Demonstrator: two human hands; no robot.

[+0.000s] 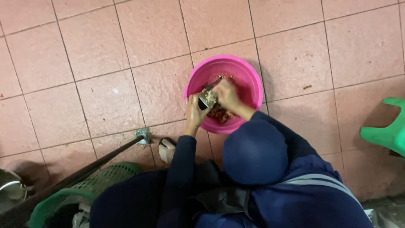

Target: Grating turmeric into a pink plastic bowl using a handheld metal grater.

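A person in dark blue sleeves crouches over a pink basin point(249, 80) that stands on a floor of pinkish tiles point(105, 55). Both hands work inside it, above a heap of reddish-brown chopped food point(220, 114) lying at the bottom on the side nearest the person. The left hand point(195, 112) is curled around a small metal tool point(207, 98), seemingly a grater or scraper, holding it tilted over the basin's near left rim; pale shreds cling to its face. The right hand point(227, 95) is closed and pressed against the top of that tool, its fingers bunched on something too small to make out, so what it grips cannot be told. A thin dark handle or stem sticks up just beyond the right hand toward the middle of the basin. A foot in a pale sandal point(167, 148) rests on the tiles just left of the left forearm. Further left a dark pole point(84, 166) slants across the floor to a metal fitting, passing over a green plastic basket point(101, 179). A green plastic stool point(386, 128) stands well apart at the right edge.
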